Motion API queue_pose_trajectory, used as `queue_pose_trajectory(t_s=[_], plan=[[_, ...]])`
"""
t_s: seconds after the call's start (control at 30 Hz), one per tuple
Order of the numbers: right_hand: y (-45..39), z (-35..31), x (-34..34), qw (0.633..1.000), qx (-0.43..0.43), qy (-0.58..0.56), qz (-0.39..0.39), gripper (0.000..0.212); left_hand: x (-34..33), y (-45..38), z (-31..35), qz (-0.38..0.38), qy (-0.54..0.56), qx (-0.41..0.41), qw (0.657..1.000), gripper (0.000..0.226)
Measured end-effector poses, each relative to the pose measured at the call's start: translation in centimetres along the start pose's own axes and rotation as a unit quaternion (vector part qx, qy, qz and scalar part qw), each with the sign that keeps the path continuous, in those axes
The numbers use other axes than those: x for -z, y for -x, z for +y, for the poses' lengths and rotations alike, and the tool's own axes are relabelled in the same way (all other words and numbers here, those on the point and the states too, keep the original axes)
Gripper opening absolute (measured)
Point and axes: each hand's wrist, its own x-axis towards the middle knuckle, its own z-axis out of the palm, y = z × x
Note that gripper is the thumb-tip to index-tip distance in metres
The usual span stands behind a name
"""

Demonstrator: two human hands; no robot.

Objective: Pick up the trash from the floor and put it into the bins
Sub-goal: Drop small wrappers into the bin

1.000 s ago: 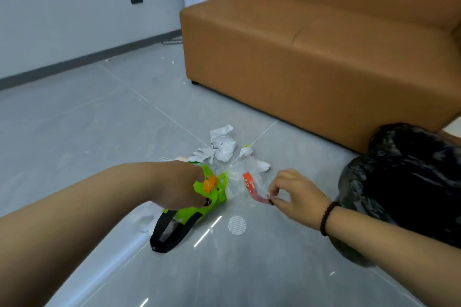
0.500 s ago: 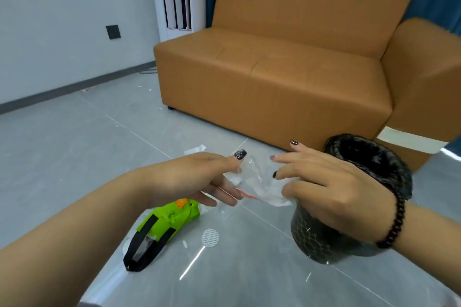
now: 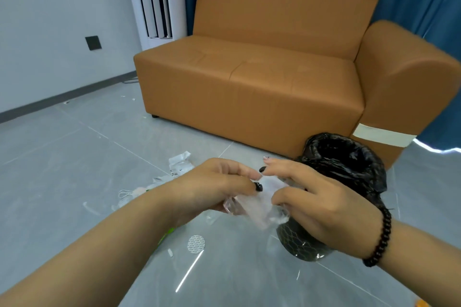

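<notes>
Both my forearms are bare, with no sleeves reaching into view. On my left hand the thumbnail is painted glossy black with small raised studs. My right hand has one nail in plain black and, just beyond it toward 12 o'clock, a pale nail with tiny dark decoration. Around my right wrist sits a bracelet of round black beads strung in a single row.
</notes>
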Motion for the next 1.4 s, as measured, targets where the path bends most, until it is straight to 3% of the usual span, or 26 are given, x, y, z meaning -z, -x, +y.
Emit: queue_pose_trajectory(t_s=[0.1, 0.17, 0.23, 0.3, 0.33, 0.5, 0.8, 0.87, 0.9, 0.97, 1.03, 1.13, 1.27, 1.4], plan=[[0.8, 0.6, 0.7, 0.997, -0.078, 0.015, -0.01, 0.04, -1.3, -1.0, -0.3, 0.053, 0.001, -0.025, 0.998, 0.014], [0.6, 0.2, 1.5, 0.98, -0.19, -0.05, 0.009, 0.069, -1.3, -1.3, -0.4, 0.087, 0.005, -0.034, 0.996, 0.01], [0.2, -0.7, 1.9, 0.923, -0.325, -0.203, 0.036, 0.081, -1.2, -1.6, -0.4, 0.1, -0.001, -0.037, 0.994, 0.006], [-0.3, -1.5, 1.6, 0.85, -0.408, -0.324, 0.073, 0.077, -1.0, -1.4, -0.5, 0.083, -0.014, -0.034, 0.996, 0.007], [-0.6, -1.6, 1.5, 0.832, -0.426, -0.345, 0.087, 0.07, -1.0, -1.4, -0.5, 0.072, -0.022, -0.03, 0.997, 0.008], [-1.5, -1.0, 1.7, 0.838, -0.42, -0.326, 0.121, 0.029, -1.5, -0.9, -0.2, 0.044, -0.008, -0.013, 0.999, 0.005], [-2.4, -1.8, 0.7, 0.843, -0.416, -0.318, 0.121, 0.021, -1.6, -0.1, -0.3, 0.06, -0.017, -0.062, 0.996, 0.006], [-2.6, -1.7, 1.0, 0.822, -0.422, -0.361, 0.128, 0.011, -1.6, 0.0, -0.2, 0.072, -0.007, -0.075, 0.995, 0.004], [-2.8, -1.7, 1.4, 0.793, -0.436, -0.404, 0.134, 0.008, -1.6, 0.0, -0.1, 0.079, -0.003, -0.081, 0.994, 0.004], [-2.9, -1.4, 1.9, 0.718, -0.475, -0.491, 0.136, 0.031, -1.4, 0.0, 0.1, 0.093, 0.001, -0.093, 0.991, 0.004], [-3.0, -1.2, 2.4, 0.671, -0.499, -0.534, 0.122, 0.034, -1.2, 0.1, 0.2, 0.102, -0.003, -0.105, 0.989, 0.004], [-3.1, -1.4, 2.7, 0.678, -0.499, -0.532, 0.089, 0.015, -0.9, 0.3, 0.3, 0.108, 0.004, -0.117, 0.987, 0.004], [-3.3, -1.8, 2.8, 0.698, -0.478, -0.527, 0.083, 0.013, -0.7, 0.6, 0.2, 0.11, 0.015, -0.121, 0.986, 0.006], [-3.9, -1.8, 2.5, 0.675, -0.478, -0.554, 0.095, 0.017, -0.4, 1.3, 0.4, 0.1, 0.022, -0.127, 0.987, 0.006]])
